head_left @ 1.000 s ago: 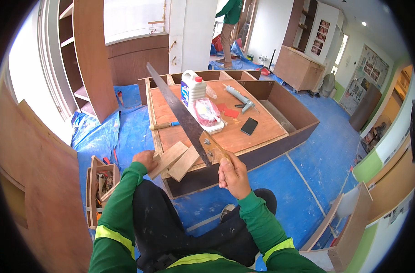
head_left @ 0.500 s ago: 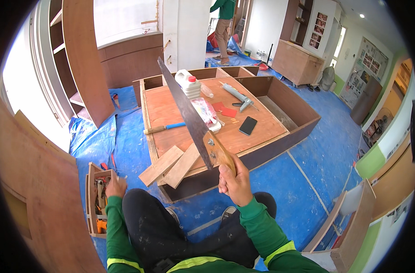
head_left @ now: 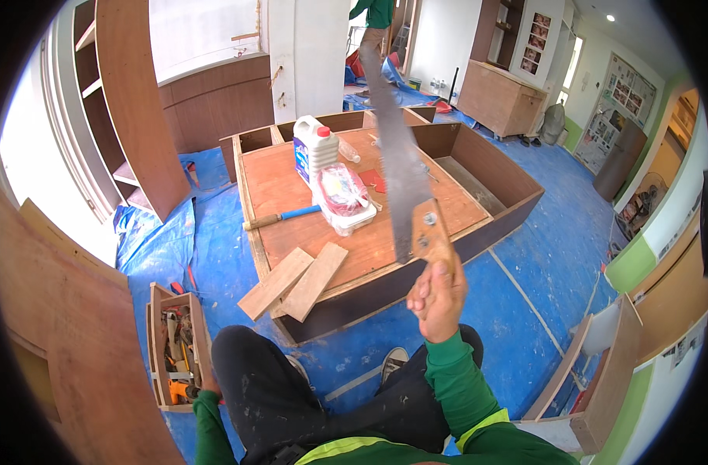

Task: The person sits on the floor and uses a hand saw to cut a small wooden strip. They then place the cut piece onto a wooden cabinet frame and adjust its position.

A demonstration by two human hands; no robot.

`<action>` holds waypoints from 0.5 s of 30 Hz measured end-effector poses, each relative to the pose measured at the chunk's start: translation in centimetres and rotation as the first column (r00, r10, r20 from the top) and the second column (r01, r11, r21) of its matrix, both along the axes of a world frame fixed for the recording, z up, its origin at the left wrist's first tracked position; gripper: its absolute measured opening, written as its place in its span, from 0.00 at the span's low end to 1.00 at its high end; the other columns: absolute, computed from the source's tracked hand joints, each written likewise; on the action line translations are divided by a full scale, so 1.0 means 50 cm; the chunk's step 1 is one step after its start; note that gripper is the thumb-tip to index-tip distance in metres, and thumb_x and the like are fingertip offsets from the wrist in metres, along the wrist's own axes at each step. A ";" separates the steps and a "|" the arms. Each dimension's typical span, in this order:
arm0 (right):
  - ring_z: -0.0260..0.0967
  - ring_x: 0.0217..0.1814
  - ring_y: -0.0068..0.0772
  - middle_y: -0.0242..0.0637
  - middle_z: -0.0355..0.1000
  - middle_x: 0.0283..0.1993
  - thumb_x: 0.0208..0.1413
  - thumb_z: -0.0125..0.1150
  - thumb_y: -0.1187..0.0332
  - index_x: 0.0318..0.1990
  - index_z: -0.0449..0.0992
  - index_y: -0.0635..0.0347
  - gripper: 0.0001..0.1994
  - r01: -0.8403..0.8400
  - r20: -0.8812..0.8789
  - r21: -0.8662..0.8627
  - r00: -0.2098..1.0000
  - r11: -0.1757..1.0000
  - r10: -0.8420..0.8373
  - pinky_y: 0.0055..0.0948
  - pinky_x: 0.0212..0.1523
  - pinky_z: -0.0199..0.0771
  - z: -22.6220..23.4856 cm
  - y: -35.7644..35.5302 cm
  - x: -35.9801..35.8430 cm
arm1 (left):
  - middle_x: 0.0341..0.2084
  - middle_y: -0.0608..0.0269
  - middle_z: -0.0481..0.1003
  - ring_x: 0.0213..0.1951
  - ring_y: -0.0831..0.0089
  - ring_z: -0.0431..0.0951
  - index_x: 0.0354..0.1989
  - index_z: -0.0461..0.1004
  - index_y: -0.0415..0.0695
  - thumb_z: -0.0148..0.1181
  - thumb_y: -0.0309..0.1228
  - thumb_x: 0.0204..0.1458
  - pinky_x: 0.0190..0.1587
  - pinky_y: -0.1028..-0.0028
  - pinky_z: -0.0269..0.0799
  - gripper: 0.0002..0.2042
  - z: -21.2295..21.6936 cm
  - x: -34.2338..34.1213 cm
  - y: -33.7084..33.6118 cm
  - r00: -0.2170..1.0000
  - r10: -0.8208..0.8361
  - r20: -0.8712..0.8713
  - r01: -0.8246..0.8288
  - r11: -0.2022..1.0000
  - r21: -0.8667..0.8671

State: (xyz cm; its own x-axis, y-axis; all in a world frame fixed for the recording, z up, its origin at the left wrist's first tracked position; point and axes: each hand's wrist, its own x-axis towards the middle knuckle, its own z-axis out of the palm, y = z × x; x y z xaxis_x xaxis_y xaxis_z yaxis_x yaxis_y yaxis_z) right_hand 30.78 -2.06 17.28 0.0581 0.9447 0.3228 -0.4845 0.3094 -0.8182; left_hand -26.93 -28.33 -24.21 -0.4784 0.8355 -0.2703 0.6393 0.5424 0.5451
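My right hand (head_left: pixel 438 296) is closed around the wooden handle of a handsaw (head_left: pixel 400 159). The saw's blade points up and away, over a large wooden cabinet carcass (head_left: pixel 280 178) lying on the floor. Down at my left, my left hand (head_left: pixel 209 380) is beside the right wall of a wooden toolbox (head_left: pixel 201 333); its fingers are mostly hidden. Inside the box are several tools, among them an orange-handled one (head_left: pixel 182 390). Two short wood boards (head_left: pixel 296 283) lie across the carcass's near corner, close to a chisel-like tool with a blue shaft (head_left: pixel 284 217).
On the carcass stand a white jug with a red cap (head_left: pixel 315 151) and a plastic-wrapped package (head_left: pixel 342 198). Blue sheeting (head_left: pixel 517 240) covers the floor. A tall shelf unit (head_left: pixel 125 101) rises at the left; a drawer-like wooden box (head_left: pixel 594 380) sits at the right. Another person (head_left: pixel 379 15) stands far back.
My right hand has moved to the right with the saw, swinging its blade rightward. My left hand has come down from the toolbox's far end toward its near right side.
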 end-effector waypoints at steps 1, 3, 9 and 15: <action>0.61 0.18 0.17 0.26 0.65 0.25 0.80 0.55 0.58 0.66 0.70 0.61 0.18 0.037 -0.045 0.016 0.998 0.999 -0.037 0.26 0.20 0.71 0.002 0.008 0.008 | 0.66 0.29 0.73 0.67 0.33 0.73 0.76 0.63 0.38 0.59 0.38 0.70 0.68 0.46 0.72 0.30 0.037 -0.030 0.048 0.998 -0.022 -0.053 0.030 0.987 0.158; 0.61 0.18 0.21 0.28 0.64 0.26 0.80 0.52 0.57 0.63 0.70 0.58 0.16 0.157 -0.074 0.045 0.985 0.987 -0.153 0.27 0.19 0.69 0.015 0.017 0.024 | 0.72 0.30 0.67 0.74 0.35 0.68 0.81 0.58 0.37 0.63 0.36 0.68 0.73 0.50 0.68 0.36 0.139 -0.039 0.181 0.995 0.029 -0.092 0.007 0.931 0.364; 0.61 0.19 0.18 0.27 0.64 0.27 0.77 0.59 0.61 0.69 0.69 0.56 0.19 0.621 -0.043 0.000 0.783 0.784 -0.620 0.25 0.18 0.64 0.011 0.022 0.195 | 0.61 0.45 0.76 0.61 0.55 0.78 0.81 0.59 0.41 0.75 0.38 0.62 0.65 0.58 0.75 0.42 0.689 0.185 0.445 0.974 -0.199 -0.107 0.221 0.735 0.641; 0.68 0.33 0.26 0.37 0.70 0.43 0.74 0.57 0.71 0.81 0.59 0.58 0.31 0.792 0.574 0.036 0.483 0.610 -0.661 0.29 0.33 0.70 -0.190 -0.091 0.411 | 0.64 0.39 0.73 0.62 0.42 0.78 0.80 0.61 0.46 0.75 0.47 0.61 0.64 0.52 0.75 0.43 0.798 0.369 0.568 0.786 -0.488 -0.378 0.614 0.552 0.564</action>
State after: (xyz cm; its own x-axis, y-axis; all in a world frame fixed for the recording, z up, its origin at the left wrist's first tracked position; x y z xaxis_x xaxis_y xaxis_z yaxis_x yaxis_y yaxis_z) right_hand 51.33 -6.60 7.78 0.6555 0.6787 0.3312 0.3169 0.1510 -0.9364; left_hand -8.50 0.08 15.67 0.1551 0.8774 0.4541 0.7994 -0.3815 0.4641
